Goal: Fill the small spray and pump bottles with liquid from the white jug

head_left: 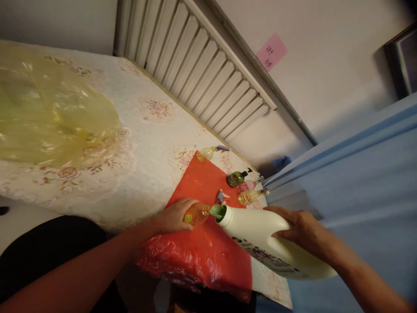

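Note:
My left hand (177,216) is closed around a small clear bottle (197,214) tinted orange, its neck pointing toward the jug. My right hand (298,228) grips a large cream-coloured jug (257,224) with a printed label on its side. The jug lies tilted, its open mouth at the bottle's neck. A green spout-like piece (217,211) shows at the jug's mouth, right at the bottle's opening; whether it is a funnel or part of the jug I cannot tell. Beyond my hands, a dark pump top (221,197) lies on a red plastic sheet (205,182).
Several small bottles stand past the sheet, among them a green bottle (235,178), a yellow bottle (246,198) and a pale yellow bottle (206,154). A yellow plastic bag (65,108) covers the table's left part. Behind are a radiator (195,65) and a blue curtain (365,174).

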